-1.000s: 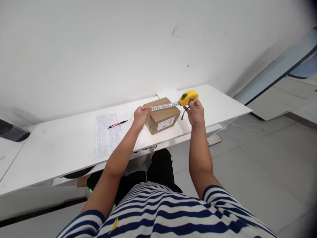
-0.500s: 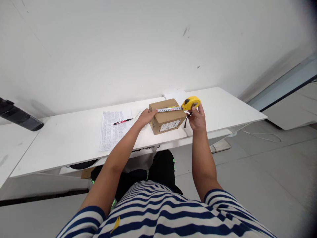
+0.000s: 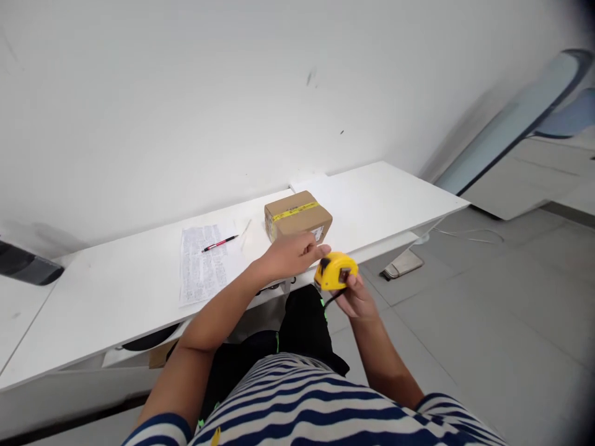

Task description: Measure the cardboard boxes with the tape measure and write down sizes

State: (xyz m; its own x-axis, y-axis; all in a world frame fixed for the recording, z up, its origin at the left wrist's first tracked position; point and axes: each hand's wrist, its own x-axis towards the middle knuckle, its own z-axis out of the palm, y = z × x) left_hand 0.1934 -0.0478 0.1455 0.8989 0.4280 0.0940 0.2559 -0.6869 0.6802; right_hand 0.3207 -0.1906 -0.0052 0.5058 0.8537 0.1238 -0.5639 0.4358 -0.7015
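A small brown cardboard box [image 3: 297, 218] with a yellow tape strip and a white label stands on the white table [image 3: 116, 285]. My right hand [image 3: 354, 296] grips a yellow tape measure [image 3: 335, 271] in front of the table's edge, its blade drawn in and a black strap hanging below. My left hand [image 3: 290, 254] hovers just left of the tape measure, fingers loosely curled, its fingertips at the blade's mouth. Whether they pinch the blade's tip is unclear. Both hands are nearer to me than the box.
A printed sheet of paper [image 3: 201, 264] lies left of the box with a red and black pen [image 3: 219, 243] on its top edge. A dark object [image 3: 25, 266] rests at the far left. A white wall stands behind; grey floor tiles and a cable lie to the right.
The tape was stretched across the box top between both hands. Now the blade is drawn in and both hands have come back toward me, off the box.
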